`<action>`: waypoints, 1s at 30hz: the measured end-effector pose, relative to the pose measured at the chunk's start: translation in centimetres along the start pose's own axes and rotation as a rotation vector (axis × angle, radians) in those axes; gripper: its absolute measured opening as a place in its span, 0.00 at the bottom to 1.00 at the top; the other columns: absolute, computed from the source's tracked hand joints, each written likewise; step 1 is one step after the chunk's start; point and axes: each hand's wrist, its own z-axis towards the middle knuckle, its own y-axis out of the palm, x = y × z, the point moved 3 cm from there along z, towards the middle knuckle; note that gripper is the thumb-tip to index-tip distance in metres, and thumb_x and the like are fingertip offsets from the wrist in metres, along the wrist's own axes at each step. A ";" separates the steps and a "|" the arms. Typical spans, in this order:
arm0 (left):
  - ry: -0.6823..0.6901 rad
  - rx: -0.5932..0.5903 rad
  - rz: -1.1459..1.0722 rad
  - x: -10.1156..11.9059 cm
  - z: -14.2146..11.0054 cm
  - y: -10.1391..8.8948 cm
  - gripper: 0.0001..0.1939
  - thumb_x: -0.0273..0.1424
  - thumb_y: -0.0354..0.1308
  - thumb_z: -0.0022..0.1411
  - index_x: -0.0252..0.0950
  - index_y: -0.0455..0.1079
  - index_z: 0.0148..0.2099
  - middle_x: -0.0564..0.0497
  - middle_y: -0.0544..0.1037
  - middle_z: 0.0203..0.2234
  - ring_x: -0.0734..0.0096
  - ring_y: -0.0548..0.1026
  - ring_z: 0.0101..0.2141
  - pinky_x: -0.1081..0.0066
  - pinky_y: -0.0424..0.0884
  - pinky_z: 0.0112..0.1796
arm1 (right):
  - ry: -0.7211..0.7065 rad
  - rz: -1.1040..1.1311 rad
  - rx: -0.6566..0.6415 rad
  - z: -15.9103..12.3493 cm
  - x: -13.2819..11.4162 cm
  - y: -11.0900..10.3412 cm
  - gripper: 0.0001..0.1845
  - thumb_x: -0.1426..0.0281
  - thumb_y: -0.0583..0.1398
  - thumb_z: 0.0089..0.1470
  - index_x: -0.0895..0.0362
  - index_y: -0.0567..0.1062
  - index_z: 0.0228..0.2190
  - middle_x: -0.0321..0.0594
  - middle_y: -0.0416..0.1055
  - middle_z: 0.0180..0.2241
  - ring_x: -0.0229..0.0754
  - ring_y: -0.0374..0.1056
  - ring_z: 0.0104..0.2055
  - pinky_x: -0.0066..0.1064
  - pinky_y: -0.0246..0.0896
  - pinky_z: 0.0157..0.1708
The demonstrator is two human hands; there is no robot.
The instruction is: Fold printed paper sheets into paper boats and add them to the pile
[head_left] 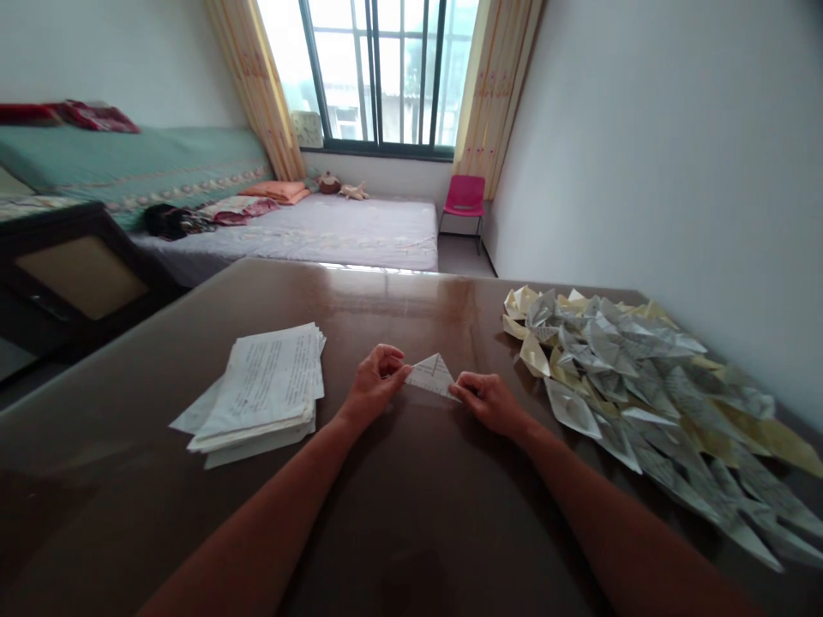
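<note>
A small folded paper triangle (432, 375) with print on it is held between my two hands, just above the brown table. My left hand (379, 377) pinches its left corner between thumb and forefinger, the other fingers curled. The right corner is gripped by my right hand (485, 398), its fingers closed in a loose fist. The triangle's peak points away from me. To the left lies a stack of printed sheets (267, 386), slightly fanned at the edges. On the right a large heap of folded paper boats (617, 360), white and yellowish, spreads along the table.
The glossy brown table (386, 514) fills the foreground. Past its far edge stands a bed (379, 224) with folded cloths and toys. A pink chair (464, 197) is near the window, a dark cabinet (77, 274) at left, and a white wall (643, 154) at right.
</note>
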 end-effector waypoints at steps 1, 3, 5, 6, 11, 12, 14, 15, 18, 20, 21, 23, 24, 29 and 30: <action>0.004 -0.009 -0.011 -0.1 0.1 0.0 0.14 0.35 0.63 0.54 0.35 0.66 0.40 0.58 0.71 0.22 0.79 0.68 0.22 0.78 0.63 0.25 | -0.005 -0.027 0.013 -0.1 0.0 0.2 0.18 0.62 0.54 0.58 0.57 0.66 0.20 0.32 0.63 0.19 0.34 0.58 0.23 0.26 0.47 0.26; 0.019 0.000 -0.015 0.0 0.1 0.1 0.14 0.33 0.63 0.53 0.34 0.68 0.41 0.58 0.70 0.21 0.79 0.67 0.22 0.78 0.62 0.25 | 0.004 -0.073 0.023 -0.1 -0.1 0.6 0.18 0.61 0.54 0.58 0.57 0.66 0.20 0.33 0.63 0.19 0.34 0.58 0.24 0.26 0.47 0.26; 0.032 0.035 -0.021 0.2 0.1 0.0 0.12 0.31 0.63 0.52 0.34 0.69 0.39 0.58 0.69 0.20 0.80 0.66 0.22 0.79 0.61 0.25 | 0.036 -0.115 0.008 0.2 0.0 1.0 0.18 0.61 0.54 0.58 0.57 0.65 0.20 0.32 0.63 0.19 0.34 0.58 0.24 0.27 0.46 0.27; 0.036 0.056 -0.028 0.4 0.1 0.0 0.12 0.31 0.64 0.51 0.34 0.69 0.38 0.58 0.68 0.20 0.80 0.65 0.22 0.79 0.61 0.25 | 0.049 -0.124 -0.011 0.5 0.0 1.0 0.18 0.62 0.55 0.57 0.57 0.65 0.20 0.32 0.62 0.19 0.34 0.57 0.24 0.27 0.46 0.26; -0.010 0.018 -0.196 1.6 -0.3 -0.2 0.22 0.39 0.63 0.55 0.36 0.68 0.50 0.53 0.74 0.28 0.74 0.72 0.29 0.76 0.68 0.29 | 0.157 0.197 -0.142 2.7 -0.7 0.9 0.21 0.56 0.56 0.54 0.57 0.63 0.18 0.30 0.57 0.17 0.32 0.51 0.21 0.26 0.43 0.22; -0.038 -0.031 -0.256 1.7 -0.4 -0.1 0.25 0.40 0.63 0.54 0.37 0.67 0.53 0.51 0.75 0.33 0.72 0.73 0.32 0.75 0.69 0.30 | 0.197 0.319 -0.160 3.1 -0.9 1.0 0.22 0.54 0.56 0.54 0.57 0.64 0.19 0.30 0.56 0.17 0.32 0.50 0.20 0.26 0.42 0.21; -0.083 -0.121 -0.345 1.9 -0.6 0.0 0.29 0.40 0.65 0.53 0.39 0.66 0.57 0.47 0.76 0.41 0.68 0.74 0.37 0.75 0.70 0.31 | 0.253 0.549 -0.201 3.6 -1.4 1.5 0.24 0.50 0.58 0.51 0.58 0.65 0.21 0.29 0.56 0.17 0.30 0.48 0.19 0.25 0.40 0.19; -0.090 -0.147 -0.363 1.9 -0.6 0.0 0.30 0.39 0.65 0.53 0.40 0.65 0.58 0.46 0.75 0.44 0.67 0.73 0.39 0.76 0.70 0.30 | 0.267 0.646 -0.229 3.6 -1.7 1.8 0.24 0.49 0.59 0.50 0.58 0.65 0.21 0.29 0.57 0.17 0.29 0.47 0.19 0.24 0.39 0.18; -0.103 -0.179 -0.404 1.5 -0.6 -0.1 0.33 0.37 0.64 0.55 0.42 0.60 0.62 0.44 0.74 0.49 0.65 0.73 0.42 0.77 0.70 0.31 | 0.312 0.869 -0.330 3.3 -2.2 3.2 0.25 0.49 0.61 0.49 0.58 0.64 0.21 0.28 0.57 0.18 0.27 0.44 0.17 0.23 0.35 0.16; -0.127 -0.207 -0.443 1.2 -0.7 -0.1 0.35 0.36 0.64 0.56 0.44 0.57 0.64 0.44 0.72 0.51 0.64 0.73 0.43 0.74 0.72 0.34 | 0.349 0.997 -0.399 2.8 -2.4 3.8 0.25 0.50 0.63 0.48 0.58 0.64 0.23 0.28 0.56 0.18 0.26 0.42 0.17 0.22 0.31 0.14; -0.143 -0.235 -0.469 1.1 -0.7 0.0 0.35 0.36 0.64 0.57 0.45 0.56 0.64 0.44 0.71 0.53 0.63 0.74 0.44 0.73 0.72 0.36 | 0.367 1.054 -0.431 2.6 -2.5 4.1 0.24 0.50 0.63 0.47 0.58 0.65 0.24 0.28 0.56 0.18 0.26 0.42 0.17 0.22 0.29 0.14; -0.166 -0.304 -0.527 1.1 -0.9 0.4 0.34 0.36 0.63 0.57 0.46 0.57 0.64 0.42 0.68 0.55 0.61 0.74 0.45 0.69 0.73 0.40 | 0.387 1.127 -0.492 2.2 -2.8 4.3 0.23 0.51 0.64 0.46 0.58 0.66 0.26 0.27 0.56 0.18 0.26 0.42 0.17 0.21 0.29 0.14; -0.172 -0.333 -0.551 1.1 -1.0 0.5 0.32 0.36 0.63 0.57 0.46 0.58 0.63 0.42 0.67 0.56 0.60 0.75 0.45 0.67 0.73 0.41 | 0.389 1.131 -0.521 2.1 -2.9 4.4 0.23 0.51 0.64 0.47 0.58 0.66 0.26 0.28 0.56 0.18 0.26 0.43 0.17 0.21 0.29 0.13; -0.192 -0.320 -0.528 1.0 -1.0 0.6 0.26 0.37 0.64 0.56 0.44 0.63 0.56 0.41 0.67 0.57 0.59 0.76 0.45 0.64 0.73 0.42 | 0.269 0.780 -0.417 2.6 -2.2 3.8 0.26 0.48 0.53 0.56 0.58 0.68 0.26 0.31 0.60 0.17 0.29 0.49 0.17 0.22 0.39 0.15; -0.201 -0.294 -0.492 0.9 -1.0 0.6 0.26 0.37 0.64 0.56 0.44 0.63 0.56 0.41 0.67 0.56 0.60 0.76 0.44 0.66 0.74 0.40 | 0.220 0.662 -0.278 2.9 -1.8 3.3 0.26 0.49 0.52 0.58 0.58 0.69 0.25 0.31 0.61 0.17 0.30 0.51 0.18 0.23 0.44 0.16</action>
